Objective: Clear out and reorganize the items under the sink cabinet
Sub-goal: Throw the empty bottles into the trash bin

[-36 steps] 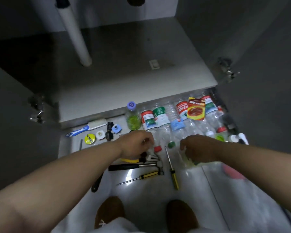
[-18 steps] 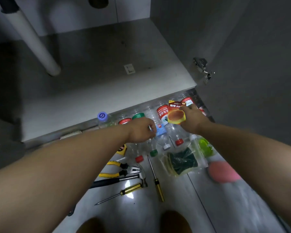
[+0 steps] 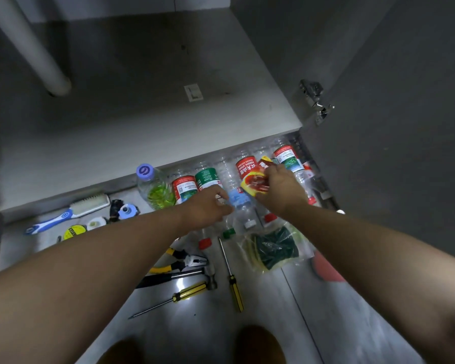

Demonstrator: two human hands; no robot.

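Right hand (image 3: 280,191): pinches red-and-yellow foil sachet (image 3: 255,181), just over the bottle row, 1 o'clock of frame centre.
Left hand (image 3: 208,207): fingers curled against clear plastic bottle with blue label (image 3: 238,199); gripping or only touching, cannot tell.
Around: row of clear plastic bottles (image 3: 208,177) lying along front edge of grey cabinet floor (image 3: 142,122); yellow-handled pliers (image 3: 180,261), black-handled hammer (image 3: 179,275), two yellow-and-black screwdrivers (image 3: 188,292) at 6 o'clock of left hand; blue-handled white scrub brush (image 3: 71,211) at 9 o'clock.
In the way: left forearm covers part of pliers and hammer handle.
Containers: purple-capped clear bottle (image 3: 155,189) has yellow-green contents; clear plastic bag (image 3: 273,248) holds dark green scouring pads, 6 o'clock of right hand.
Sachet look: crumpled, red picture, yellow rim.
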